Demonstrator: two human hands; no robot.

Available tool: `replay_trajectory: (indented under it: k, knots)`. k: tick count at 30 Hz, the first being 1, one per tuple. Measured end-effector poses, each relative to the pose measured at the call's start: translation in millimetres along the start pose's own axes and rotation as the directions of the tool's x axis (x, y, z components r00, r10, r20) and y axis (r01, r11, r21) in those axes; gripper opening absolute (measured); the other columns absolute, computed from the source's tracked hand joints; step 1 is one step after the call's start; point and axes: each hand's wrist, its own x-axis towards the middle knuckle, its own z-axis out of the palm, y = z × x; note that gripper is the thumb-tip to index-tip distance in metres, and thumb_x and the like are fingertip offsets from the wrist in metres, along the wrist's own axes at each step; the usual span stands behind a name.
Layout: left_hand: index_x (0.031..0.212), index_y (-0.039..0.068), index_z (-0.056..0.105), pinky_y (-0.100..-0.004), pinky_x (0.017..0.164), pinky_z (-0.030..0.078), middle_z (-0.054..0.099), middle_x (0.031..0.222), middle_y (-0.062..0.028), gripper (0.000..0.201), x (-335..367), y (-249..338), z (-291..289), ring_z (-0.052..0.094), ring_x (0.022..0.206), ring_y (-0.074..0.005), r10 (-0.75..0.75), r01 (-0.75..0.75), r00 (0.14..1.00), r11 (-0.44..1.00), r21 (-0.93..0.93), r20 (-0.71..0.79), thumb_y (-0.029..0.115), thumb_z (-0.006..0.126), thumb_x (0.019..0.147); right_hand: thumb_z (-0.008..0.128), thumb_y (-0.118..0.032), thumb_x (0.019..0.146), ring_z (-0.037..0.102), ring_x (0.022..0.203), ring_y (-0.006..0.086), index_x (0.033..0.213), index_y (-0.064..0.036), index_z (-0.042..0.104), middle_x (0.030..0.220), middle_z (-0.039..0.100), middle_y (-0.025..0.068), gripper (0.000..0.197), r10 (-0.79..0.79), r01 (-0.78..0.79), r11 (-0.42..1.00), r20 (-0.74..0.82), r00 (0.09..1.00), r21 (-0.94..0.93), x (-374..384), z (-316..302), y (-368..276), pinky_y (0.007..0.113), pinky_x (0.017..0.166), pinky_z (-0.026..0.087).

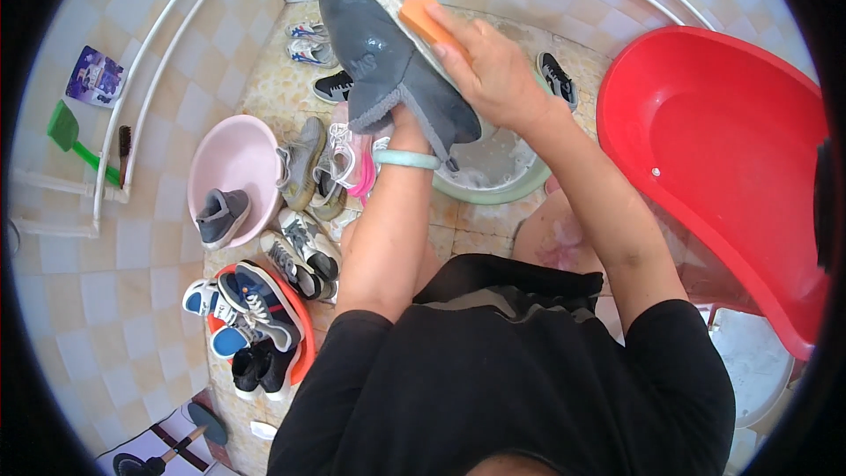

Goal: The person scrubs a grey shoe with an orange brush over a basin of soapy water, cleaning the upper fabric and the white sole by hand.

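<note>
A grey ankle boot [379,48] with fleecy lining and a pale sole is held up in front of me. My left hand [409,123] is inside its opening and bears it; the fingers are hidden, and a pale green bangle circles that wrist. My right hand [493,70] grips an orange block [425,19], pressed against the edge of the sole. Whether the block has bristles underneath does not show. Below the boot stands a pale green basin [493,195] of cloudy, sudsy water, partly covered by the boot and my right arm.
At left, a pink basin [211,145] holds another grey boot [223,216]. An orange-red basin [304,344] is heaped with shoes, and several more pairs line the tiled floor. A large red tub [723,123] stands at right. A green brush [79,141] hangs by white wall pipes.
</note>
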Motion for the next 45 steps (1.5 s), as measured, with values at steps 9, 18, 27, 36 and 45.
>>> replay_trajectory:
  k: [9,18,27,36,45]
  knots:
    - [0.123,0.012,0.047,-0.0369,0.096,0.043,0.053,0.115,-0.0105,0.043,6,3,-12,0.051,0.109,-0.0228,-0.137,0.087,0.983,0.936,-0.342,-0.124,0.045,0.032,0.100,0.059,-0.030,0.088,0.059,0.071,0.0326,0.132,-0.0164,0.051,0.085,0.057,0.0137,0.047,-0.189,0.190,0.982,-0.061,0.980,0.003,-14,4,-24,0.042,0.066,0.050]
    - [0.130,0.014,0.044,-0.0413,0.101,0.037,0.049,0.126,-0.0105,0.054,15,32,-25,0.046,0.116,-0.0266,-0.102,0.018,0.946,0.965,-0.263,-0.308,0.054,0.033,0.096,0.064,-0.016,0.084,0.063,0.084,0.0268,0.134,-0.0068,0.047,0.100,0.058,0.0163,0.053,-0.029,0.021,0.995,0.082,0.996,0.095,-102,-26,1,0.032,0.071,0.050]
    - [0.120,0.012,0.050,-0.0454,0.098,0.038,0.053,0.121,-0.0117,0.052,16,17,-21,0.048,0.113,-0.0282,-0.108,0.078,0.981,0.979,-0.187,-0.159,0.055,0.036,0.094,0.069,-0.026,0.086,0.055,0.085,0.0108,0.135,-0.0016,0.039,0.102,0.056,0.0028,0.062,0.619,-0.497,0.360,0.197,0.760,0.789,-66,9,2,0.023,0.065,0.049]
    - [0.094,0.005,0.063,-0.0382,0.076,0.050,0.065,0.097,-0.0116,0.022,6,-13,-1,0.062,0.087,-0.0246,0.101,-0.333,0.943,0.284,0.899,0.318,0.024,0.055,0.087,0.071,-0.030,0.085,0.055,0.075,0.0091,0.127,0.0001,0.043,0.093,0.056,0.0038,0.058,0.614,-0.366,0.479,-0.007,0.789,0.798,-43,-6,20,0.023,0.054,0.051]
    - [0.091,0.007,0.064,-0.0416,0.076,0.047,0.064,0.094,-0.0140,0.017,-7,0,17,0.060,0.090,-0.0319,-0.182,-0.552,0.833,-0.218,0.805,0.522,0.017,0.056,0.080,0.070,-0.029,0.085,0.053,0.064,0.0073,0.124,0.0011,0.048,0.090,0.058,0.0032,0.054,0.646,-0.486,0.476,0.083,0.759,0.733,-52,-10,44,0.020,0.048,0.044]
